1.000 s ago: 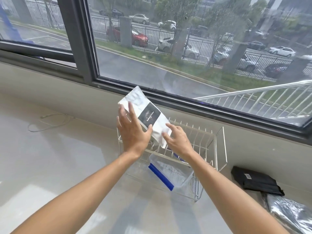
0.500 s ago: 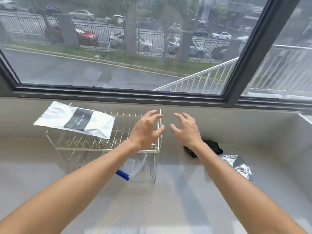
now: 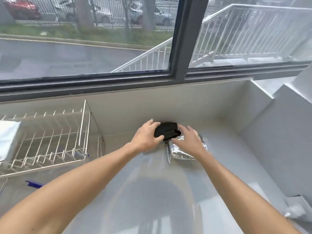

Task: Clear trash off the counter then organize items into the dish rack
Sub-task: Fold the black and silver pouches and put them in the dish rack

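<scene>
A black pouch (image 3: 167,130) lies on the grey counter against the back wall. My left hand (image 3: 146,136) grips its left edge, thumb under and fingers over it. My right hand (image 3: 189,141) hovers with spread fingers over the pouch's right side and over a crinkled silver foil bag (image 3: 179,151) lying just in front. The white wire dish rack (image 3: 55,141) stands at the left, with a white pouch (image 3: 6,137) resting on its top tier at the frame's edge.
A clear container with a blue strip (image 3: 33,183) sits under the rack's top tier. The window sill and wall run behind. A raised white ledge (image 3: 263,125) closes the counter at the right; a small metal object (image 3: 295,210) lies at the lower right.
Both hands left the white pouch on the rack and moved right. The left hand has now closed on the black pouch, and the right hand has come over the foil bag.
</scene>
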